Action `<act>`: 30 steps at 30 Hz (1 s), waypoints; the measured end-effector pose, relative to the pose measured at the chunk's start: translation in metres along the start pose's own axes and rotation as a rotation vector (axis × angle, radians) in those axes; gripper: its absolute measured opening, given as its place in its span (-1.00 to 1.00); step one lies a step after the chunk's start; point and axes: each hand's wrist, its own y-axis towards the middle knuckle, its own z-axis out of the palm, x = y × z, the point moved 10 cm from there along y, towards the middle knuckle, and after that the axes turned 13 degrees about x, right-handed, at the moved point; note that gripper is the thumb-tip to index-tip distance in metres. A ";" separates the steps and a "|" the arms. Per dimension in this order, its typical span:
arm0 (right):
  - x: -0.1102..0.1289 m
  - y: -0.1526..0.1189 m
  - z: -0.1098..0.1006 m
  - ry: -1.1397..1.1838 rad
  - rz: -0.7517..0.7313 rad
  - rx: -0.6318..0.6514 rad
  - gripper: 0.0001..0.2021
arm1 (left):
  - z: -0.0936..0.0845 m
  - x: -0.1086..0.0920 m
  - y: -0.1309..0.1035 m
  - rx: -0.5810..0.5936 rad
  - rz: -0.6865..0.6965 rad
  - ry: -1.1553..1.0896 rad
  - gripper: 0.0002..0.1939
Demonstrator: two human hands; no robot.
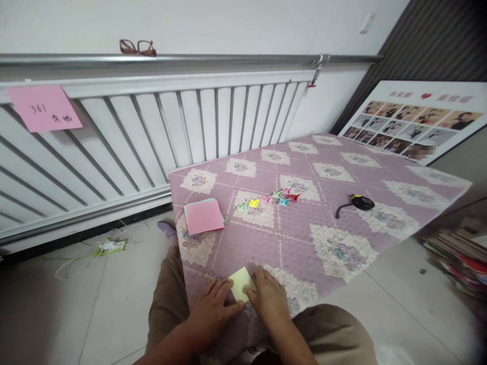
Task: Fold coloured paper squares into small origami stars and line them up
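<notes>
A small folded square of pale yellow origami paper (240, 284) lies flat on the tablecloth (262, 243), close to the table's near edge. My left hand (212, 305) holds the sheet by its left side, thumb at the near corner and fingertips along the edge. On the other side, my right hand (269, 294) grips it, with the thumb on top and the fingers curled at the right edge. Further in, several small folded paper pieces (267, 199) in green, yellow, pink, red and blue are grouped together. A stack of square coloured paper (204, 216), pink on top, sits to the left.
A black object with a short strap (362, 203) lies on the right of the table. Behind stands a white radiator (205, 121) with a pink note (43, 108); glasses (137, 47) rest on its pipe. A power strip (112, 247) is on the floor, and a photo board (414, 121) leans at right.
</notes>
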 end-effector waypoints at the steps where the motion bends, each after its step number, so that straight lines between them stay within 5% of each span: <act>1: -0.001 0.001 0.001 -0.019 0.019 0.027 -0.80 | 0.001 0.000 -0.001 0.002 0.000 0.001 -0.49; 10: -0.003 0.010 -0.002 -0.043 0.074 0.152 -0.83 | 0.010 0.004 -0.002 0.078 -0.177 -0.025 -0.45; 15: -0.001 0.012 -0.004 -0.037 0.089 0.193 -0.83 | -0.018 0.018 0.017 0.151 -0.311 -0.126 -0.44; 19: -0.002 0.011 -0.004 -0.016 0.099 0.209 -0.83 | -0.043 0.028 0.036 0.141 -0.370 -0.235 -0.62; 30: -0.010 0.009 0.004 0.081 0.121 0.221 -0.81 | -0.039 0.047 0.056 0.238 -0.362 -0.317 -0.74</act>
